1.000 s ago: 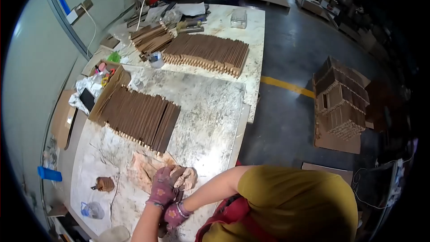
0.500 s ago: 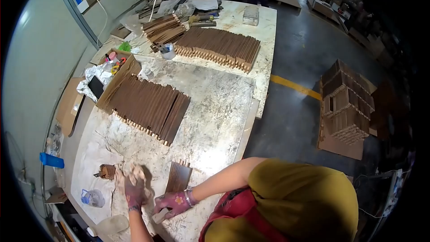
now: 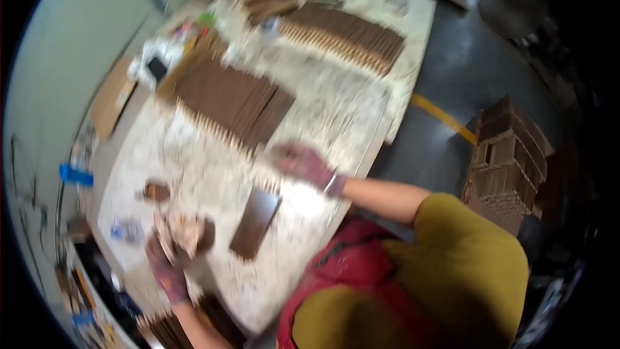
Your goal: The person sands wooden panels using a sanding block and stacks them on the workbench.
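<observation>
My left hand [image 3: 166, 268], in a pinkish-purple glove, is closed on a crumpled beige cloth [image 3: 185, 234] at the lower left of the table. My right hand [image 3: 300, 163], gloved alike and blurred, reaches out over the table near the corner of a row of dark brown wooden strips [image 3: 226, 103]; whether its fingers hold anything cannot be made out. Between the hands, nearer to me, a short set of brown strips [image 3: 255, 225] lies flat on the white table [image 3: 219, 291]. A small brown bundle [image 3: 157, 191] sits left of it.
A second row of strips [image 3: 345, 33] lies at the back, beside a loose pile [image 3: 266, 1]. A cardboard box [image 3: 187, 68] stands at the left. A clear bottle [image 3: 127, 231] is near the left edge. More strips [image 3: 213, 317] are at the bottom. Stacked bundles [image 3: 507, 155] stand on the right.
My right hand has moved forward from the short set to the long row's corner. My left hand has moved toward me and left with the cloth. The view has shifted and blurred.
</observation>
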`<state>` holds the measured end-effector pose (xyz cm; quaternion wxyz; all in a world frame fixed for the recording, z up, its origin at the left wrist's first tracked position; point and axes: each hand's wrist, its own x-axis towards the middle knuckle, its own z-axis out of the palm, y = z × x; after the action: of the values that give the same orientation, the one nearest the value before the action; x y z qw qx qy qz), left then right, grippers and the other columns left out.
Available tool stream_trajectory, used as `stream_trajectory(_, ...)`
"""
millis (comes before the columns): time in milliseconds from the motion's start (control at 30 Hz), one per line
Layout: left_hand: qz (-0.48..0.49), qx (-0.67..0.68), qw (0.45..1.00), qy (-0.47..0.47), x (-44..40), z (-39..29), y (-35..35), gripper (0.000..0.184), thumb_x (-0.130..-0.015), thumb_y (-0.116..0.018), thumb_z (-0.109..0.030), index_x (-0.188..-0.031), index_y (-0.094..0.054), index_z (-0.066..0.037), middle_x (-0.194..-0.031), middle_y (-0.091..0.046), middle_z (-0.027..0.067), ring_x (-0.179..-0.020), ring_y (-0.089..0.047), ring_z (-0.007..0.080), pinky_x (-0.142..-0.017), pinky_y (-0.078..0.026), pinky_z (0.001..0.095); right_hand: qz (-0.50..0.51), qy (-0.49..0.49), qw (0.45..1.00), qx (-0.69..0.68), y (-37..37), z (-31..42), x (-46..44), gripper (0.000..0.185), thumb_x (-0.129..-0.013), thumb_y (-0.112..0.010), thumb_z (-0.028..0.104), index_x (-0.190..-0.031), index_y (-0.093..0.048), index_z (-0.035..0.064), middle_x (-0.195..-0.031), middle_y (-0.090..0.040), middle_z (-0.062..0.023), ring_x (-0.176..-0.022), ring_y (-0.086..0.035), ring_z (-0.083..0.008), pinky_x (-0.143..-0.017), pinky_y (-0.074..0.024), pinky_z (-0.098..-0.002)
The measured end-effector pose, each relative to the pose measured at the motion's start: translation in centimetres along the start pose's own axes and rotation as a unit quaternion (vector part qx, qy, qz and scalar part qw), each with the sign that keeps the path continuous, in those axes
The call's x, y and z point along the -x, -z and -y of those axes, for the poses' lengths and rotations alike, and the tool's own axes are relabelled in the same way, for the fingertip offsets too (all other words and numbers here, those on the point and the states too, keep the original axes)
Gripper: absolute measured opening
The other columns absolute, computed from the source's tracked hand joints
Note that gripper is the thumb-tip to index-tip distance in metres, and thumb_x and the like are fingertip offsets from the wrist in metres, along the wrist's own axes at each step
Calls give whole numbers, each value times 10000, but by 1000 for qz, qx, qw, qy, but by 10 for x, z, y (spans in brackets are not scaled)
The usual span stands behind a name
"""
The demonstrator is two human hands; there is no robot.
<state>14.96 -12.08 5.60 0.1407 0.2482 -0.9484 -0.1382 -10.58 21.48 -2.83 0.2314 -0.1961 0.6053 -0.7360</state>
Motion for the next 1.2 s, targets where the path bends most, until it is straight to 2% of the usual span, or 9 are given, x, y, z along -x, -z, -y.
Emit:
stream_trajectory(100, -134, 171, 975, 40, 6, -28, 26, 399, -893, -588, -76, -1282, -557, 6, -1191, -619, 173, -1092, -618, 294, -953, -486, 356, -84, -34, 995, 31, 8, 15, 13, 469, -896, -694, 201, -1296, -559, -2, -1057, -672, -92, -927, -634, -131, -857, -538, -292)
stream_trajectory(133, -189, 131, 970, -83, 8, -20, 24, 363, -889, -574, -58, -1246, -586, 7, -1148, -638, 162, -1048, -639, 285, -930, -498, 346, -101, -42, 993, -43, 9, 14, 12, 449, -878, -697, 176, -1263, -576, -22, -1001, -673, -89, -896, -627, -129, -844, -533, -287)
stream_trajectory(267, -126, 42, 973, -191, 16, -82, 5, 304, -890, -616, -71, -1185, -628, 1, -1175, -642, 146, -1082, -625, 269, -963, -503, 366, -76, -18, 993, -87, 4, 17, 22, 411, -898, -686, 192, -1206, -597, -65, -1029, -659, -65, -936, -607, -112, -865, -487, -234)
stream_trajectory(400, 50, -16, 990, -130, 33, -150, -63, 669, -817, -760, -368, -1363, -522, -65, -1313, -549, 174, -1192, -543, 339, -1018, -451, 434, -54, -18, 994, -92, -3, 8, 27, 434, -915, -670, 204, -1238, -575, -69, -1081, -660, -83, -980, -612, -121, -893, -479, -235)
stream_trajectory(600, 135, 64, 984, -96, 38, -126, -115, 828, -715, -811, -315, -1429, -460, -84, -1203, -560, 205, -1066, -555, 401, -929, -471, 450, -24, -57, 997, -36, 2, 9, 33, 558, -887, -688, 331, -1277, -556, -47, -1139, -649, -116, -1010, -632, -167, -892, -509, -281)
stream_trajectory(833, 184, 102, 972, -105, 33, -139, -62, 612, -858, -691, -324, -1360, -514, -23, -1284, -577, 204, -1143, -582, 365, -956, -475, 410, -31, -21, 999, -29, 18, 24, 33, 574, -845, -735, 351, -1254, -584, -23, -1067, -653, -62, -899, -593, -121, -825, -491, -263)
stream_trajectory(933, 261, 195, 945, 17, 23, -123, -65, 471, -941, -571, -396, -1288, -582, -77, -1119, -670, 214, -1059, -631, 388, -903, -499, 444, -35, -20, 999, -27, 26, 14, 31, 553, -856, -729, 329, -1261, -576, -15, -1072, -655, -70, -921, -618, -137, -844, -513, -279)
stream_trajectory(1067, 234, 113, 964, -47, -3, -90, -87, 440, -943, -538, -456, -1150, -633, -79, -994, -672, 247, -963, -633, 424, -863, -497, 462, -31, -91, 986, -132, 9, 26, 34, 448, -876, -698, 199, -1243, -568, -24, -925, -578, -31, -874, -577, -130, -935, -510, -338)
stream_trajectory(1200, 282, -4, 958, -54, 2, -112, -89, 753, -879, -639, -487, -1449, -424, -44, -1312, -553, 234, -1210, -532, 396, -1023, -436, 416, 10, -72, 997, -4, 5, 17, 33, 456, -911, -685, 233, -1235, -574, -68, -1075, -657, -88, -959, -618, -126, -871, -500, -254)
